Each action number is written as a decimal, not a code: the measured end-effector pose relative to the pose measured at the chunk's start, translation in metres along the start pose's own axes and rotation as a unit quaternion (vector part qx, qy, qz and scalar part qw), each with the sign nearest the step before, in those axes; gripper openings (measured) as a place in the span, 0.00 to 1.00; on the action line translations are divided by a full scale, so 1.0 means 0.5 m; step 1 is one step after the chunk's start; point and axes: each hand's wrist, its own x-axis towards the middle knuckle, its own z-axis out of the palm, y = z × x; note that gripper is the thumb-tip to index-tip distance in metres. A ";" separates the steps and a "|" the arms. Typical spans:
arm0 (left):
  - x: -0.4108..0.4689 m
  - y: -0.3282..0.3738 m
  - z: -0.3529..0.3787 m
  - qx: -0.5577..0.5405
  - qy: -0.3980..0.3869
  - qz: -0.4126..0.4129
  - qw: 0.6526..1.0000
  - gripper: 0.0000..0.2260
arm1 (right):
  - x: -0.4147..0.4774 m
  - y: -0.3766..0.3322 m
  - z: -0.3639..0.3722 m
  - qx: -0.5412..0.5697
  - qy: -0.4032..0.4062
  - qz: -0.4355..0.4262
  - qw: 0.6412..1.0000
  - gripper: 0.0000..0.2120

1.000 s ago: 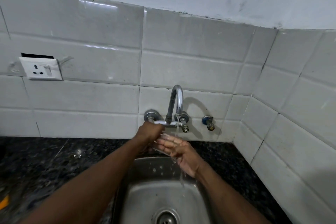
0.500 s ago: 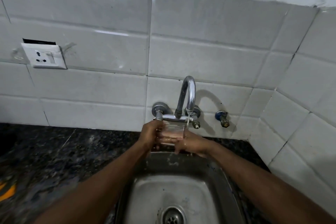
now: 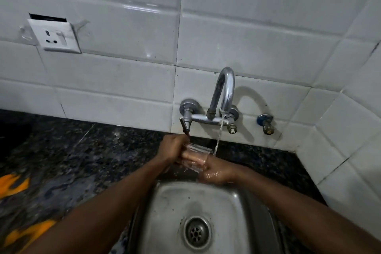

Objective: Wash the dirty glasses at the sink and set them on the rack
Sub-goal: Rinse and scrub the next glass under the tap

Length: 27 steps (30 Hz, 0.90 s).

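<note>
**Work surface.** The tabletop (image 3: 82, 150) is dark speckled stone, wet and glossy in patches. A stainless steel sink (image 3: 165, 202) is set into it, with a round perforated drain (image 3: 197, 232) near the middle of the basin. A blurred orange object (image 3: 14, 183) lies at the far left edge of the tabletop; it cannot be identified.

**Room.** A white tiled wall (image 3: 247, 27) runs behind the tabletop and turns a corner at the right. A white socket plate (image 3: 56, 36) is mounted on the wall at upper left, with a dark gap above it. A chrome faucet (image 3: 224, 90) with a high curved spout is fixed to the wall above the sink. A separate small tap (image 3: 266, 123) is fixed to its right.

**Water.** A thin water stream (image 3: 218, 136) falls from the spout and lands at the right end of the glass, on the right hand.

**Task item.** The clear glass (image 3: 195, 158) is held on its side above the rear rim of the sink, between both hands.

**Grip state.**
- Left hand (image 3: 174, 147): grip closed, fingers curled round the left end of the glass.
- Right hand (image 3: 218, 173): wet and touching the right end of the glass. Its fingers (image 3: 192, 156) show through the clear wall. Whether they lie inside or behind the glass cannot be told, so the grip cannot be told either.
</note>
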 end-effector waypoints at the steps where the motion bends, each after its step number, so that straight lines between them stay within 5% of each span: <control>1: 0.003 -0.001 -0.002 0.026 -0.009 -0.056 0.998 0.11 | -0.003 -0.006 0.008 -0.029 0.000 -0.015 0.999 0.30; 4: 0.003 0.001 -0.005 0.024 -0.047 -0.152 0.987 0.10 | -0.007 0.007 0.006 -0.100 0.037 -0.009 0.994 0.21; 7: -0.009 -0.007 -0.002 -0.054 -0.068 -0.043 0.995 0.10 | -0.002 0.011 0.002 -0.040 0.023 -0.055 0.997 0.26; 9: -0.021 -0.012 0.003 -0.020 -0.055 0.021 0.998 0.09 | -0.009 0.027 0.014 -0.027 0.042 0.012 0.999 0.29; 14: -0.030 -0.006 0.014 0.096 -0.069 -0.151 0.981 0.12 | -0.042 0.044 0.050 -0.249 0.024 0.020 0.968 0.36; 20: -0.037 -0.041 0.020 0.052 -0.043 0.035 0.997 0.10 | -0.039 0.038 0.061 -0.014 0.013 0.038 0.999 0.37; 24: -0.029 -0.036 0.023 0.134 -0.019 -0.110 0.985 0.12 | -0.050 0.038 0.069 -0.275 0.030 -0.025 0.961 0.36; 27: -0.034 -0.032 0.018 0.081 -0.057 -0.080 0.992 0.13 | -0.050 0.045 0.066 -0.247 0.055 -0.046 0.966 0.37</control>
